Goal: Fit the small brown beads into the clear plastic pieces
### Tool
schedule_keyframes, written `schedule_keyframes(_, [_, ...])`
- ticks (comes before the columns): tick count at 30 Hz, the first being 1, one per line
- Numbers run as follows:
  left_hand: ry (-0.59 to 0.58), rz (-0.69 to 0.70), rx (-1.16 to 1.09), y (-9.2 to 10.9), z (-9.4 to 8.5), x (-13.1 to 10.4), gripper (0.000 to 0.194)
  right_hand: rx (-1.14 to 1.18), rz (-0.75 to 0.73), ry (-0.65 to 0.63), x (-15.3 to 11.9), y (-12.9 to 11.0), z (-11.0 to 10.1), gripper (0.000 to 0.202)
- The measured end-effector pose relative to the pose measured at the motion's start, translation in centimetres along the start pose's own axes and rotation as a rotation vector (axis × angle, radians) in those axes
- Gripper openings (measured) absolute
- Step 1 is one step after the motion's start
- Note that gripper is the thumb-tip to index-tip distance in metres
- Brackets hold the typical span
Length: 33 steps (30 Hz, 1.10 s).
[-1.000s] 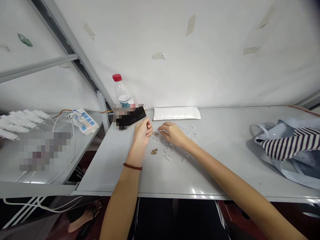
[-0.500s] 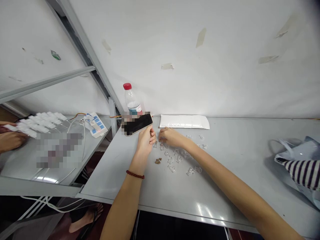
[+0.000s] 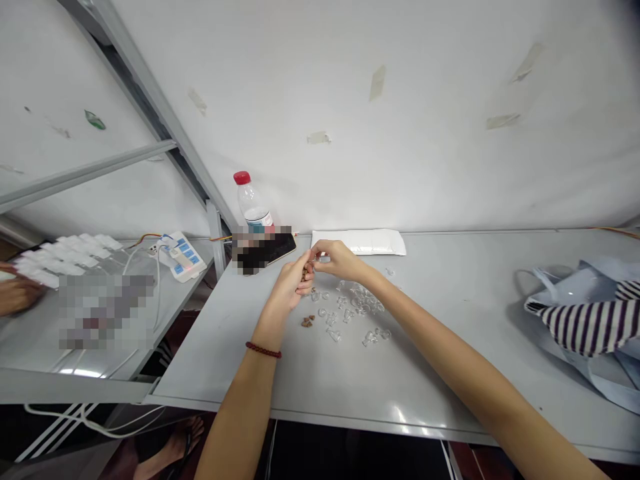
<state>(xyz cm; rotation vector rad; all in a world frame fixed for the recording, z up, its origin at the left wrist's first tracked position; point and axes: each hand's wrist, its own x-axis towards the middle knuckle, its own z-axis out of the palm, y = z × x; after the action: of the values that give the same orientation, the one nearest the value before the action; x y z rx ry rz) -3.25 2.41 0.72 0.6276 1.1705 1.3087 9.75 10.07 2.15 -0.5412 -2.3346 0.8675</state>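
My left hand (image 3: 291,285) is curled closed above the table, with small brown corks (image 3: 304,275) showing between its fingers. Thumb and forefinger of my right hand (image 3: 341,260) pinch a tiny clear bottle (image 3: 324,259), right up against the left fingertips. Under and to the right of the hands, several more clear little bottles (image 3: 361,300) lie scattered on their sides. A small cluster of loose brown corks (image 3: 308,321) rests on the table just below my left hand.
Behind the hands are a phone (image 3: 273,251), a red-capped bottle (image 3: 253,205) and a white packet (image 3: 380,242). A bag with striped cloth (image 3: 580,323) sits at right. On the left table are a power strip (image 3: 184,257), cables and another person's hand (image 3: 20,293).
My right hand has lifted from among the little bottles and come to the left hand's fingertips with one bottle. The camera view has shifted slightly.
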Motion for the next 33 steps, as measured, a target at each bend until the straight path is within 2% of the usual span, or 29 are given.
schedule_keyframes(5, [-0.117,0.061,0.055,0.2,-0.2,-0.5,0.043,0.112,0.051,-0.072,-0.2,-0.1,-0.8,0.015])
schedule_keyframes(8, [-0.127,0.104,0.052,0.3,0.1,-0.8,0.043,0.15,0.08,-0.162,-0.3,-0.6,-1.5,0.019])
schedule_keyframes(11, [-0.061,0.152,0.02,0.3,0.8,-1.0,0.041,0.049,0.046,-0.164,-0.4,-1.7,-1.9,0.018])
schedule_keyframes(13, [-0.019,0.15,-0.045,0.3,1.1,-1.3,0.039,-0.123,0.015,-0.136,-0.8,-2.2,-2.0,0.018])
schedule_keyframes(15, [0.01,0.134,-0.118,0.4,0.9,-1.9,0.038,-0.339,0.024,-0.126,-1.9,-2.2,-1.9,0.02])
schedule_keyframes(17, [0.035,0.121,-0.162,0.4,0.0,-3.0,0.036,-0.501,0.098,-0.128,-3.5,-1.3,-1.8,0.022])
schedule_keyframes(22, [0.084,-0.042,-0.175,-0.8,-2.8,-5.9,0.015,-0.538,0.154,-0.044,-7.4,1.6,-0.7,0.021])
schedule_keyframes(24, [0.129,-0.067,-0.161,-1.5,-3.2,-6.6,0.01,-0.568,0.125,-0.034,-7.8,1.9,0.1,0.024])
schedule_keyframes(27, [0.206,-0.047,-0.129,-2.5,-2.6,-6.8,0.01,-0.647,0.058,-0.054,-7.7,1.1,1.1,0.031])
schedule_keyframes(30, [0.295,0.044,0.014,-3.4,-1.9,-6.5,0.019,-0.657,-0.038,-0.065,-7.6,-0.5,2.1,0.029])
schedule_keyframes(33, [0.329,0.348,0.41,-4.3,-1.6,-6.2,0.027,-0.625,-0.099,-0.087,-8.1,-1.7,3.0,0.033])
